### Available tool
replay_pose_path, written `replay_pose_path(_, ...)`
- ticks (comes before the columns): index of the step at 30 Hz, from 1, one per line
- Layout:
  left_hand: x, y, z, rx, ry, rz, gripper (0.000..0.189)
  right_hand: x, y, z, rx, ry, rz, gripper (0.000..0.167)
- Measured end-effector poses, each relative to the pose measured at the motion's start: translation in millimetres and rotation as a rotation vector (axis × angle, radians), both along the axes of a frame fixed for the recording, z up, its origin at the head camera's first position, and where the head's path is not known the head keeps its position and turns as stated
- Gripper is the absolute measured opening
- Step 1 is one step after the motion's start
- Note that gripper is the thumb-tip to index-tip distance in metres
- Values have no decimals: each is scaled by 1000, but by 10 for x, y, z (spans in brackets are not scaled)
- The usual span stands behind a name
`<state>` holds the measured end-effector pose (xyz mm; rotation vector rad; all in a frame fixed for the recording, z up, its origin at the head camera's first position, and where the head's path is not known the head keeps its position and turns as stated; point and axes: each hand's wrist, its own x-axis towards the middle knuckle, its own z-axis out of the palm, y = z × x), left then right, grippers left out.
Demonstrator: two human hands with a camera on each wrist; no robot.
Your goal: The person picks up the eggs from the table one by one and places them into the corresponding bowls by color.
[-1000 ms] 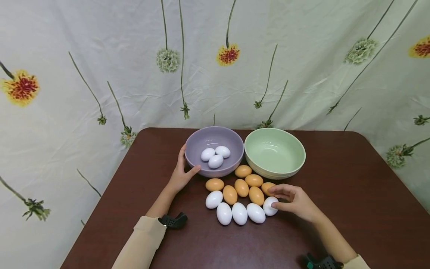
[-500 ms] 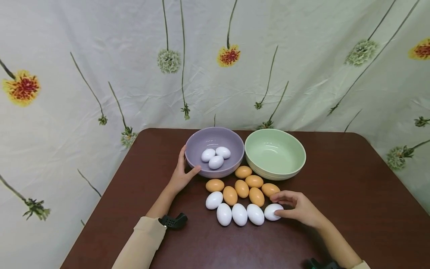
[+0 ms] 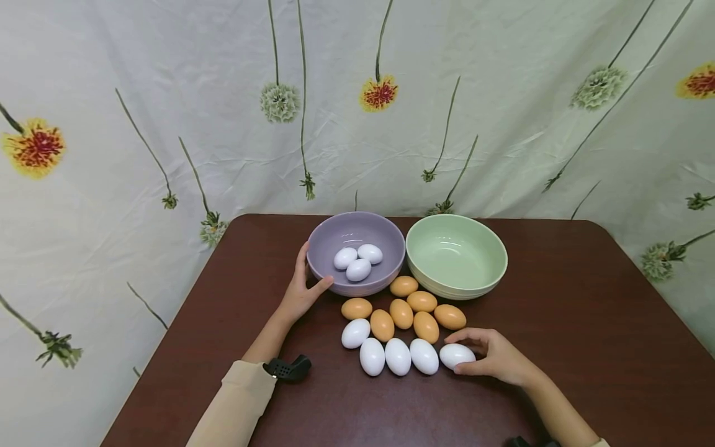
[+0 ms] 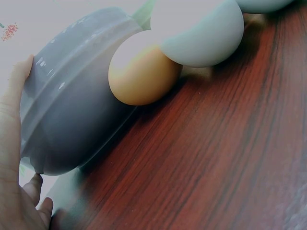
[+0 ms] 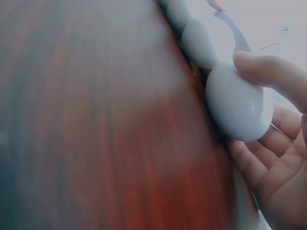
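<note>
My left hand (image 3: 301, 292) grips the purple bowl (image 3: 385, 279) at its left side, thumb at the near rim and fingers along the outer wall. Three white eggs (image 3: 359, 270) lie inside that bowl. At the right end of the front row, my right hand (image 3: 497, 358) holds a white egg (image 3: 455, 356) between thumb and fingers. In the right wrist view the thumb presses on this white egg (image 5: 235, 105), with the other fingers curled round its far side. The left wrist view shows the bowl's outer wall (image 4: 81, 105) beside a brown egg (image 4: 139, 76).
Several brown eggs (image 3: 401, 313) lie in a cluster before the bowls, with several white eggs (image 3: 398, 357) in front of them. A green bowl (image 3: 457, 254) stands right beside the purple one. Behind the dark wooden table (image 3: 558, 279) hangs a flowered cloth (image 3: 503, 93).
My right hand has moved toward the front edge, drawing the end white egg a little forward and right and turning it sideways. The nearby brown egg is now uncovered. My left hand stays put.
</note>
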<state>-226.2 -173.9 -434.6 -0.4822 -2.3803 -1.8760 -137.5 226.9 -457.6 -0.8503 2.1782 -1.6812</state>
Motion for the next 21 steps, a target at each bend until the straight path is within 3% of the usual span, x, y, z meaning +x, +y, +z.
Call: replay_pose_path(21, -8, 5, -1, -8, 8, -1, 92, -38, -4, 45, -26, 12, -8, 36)
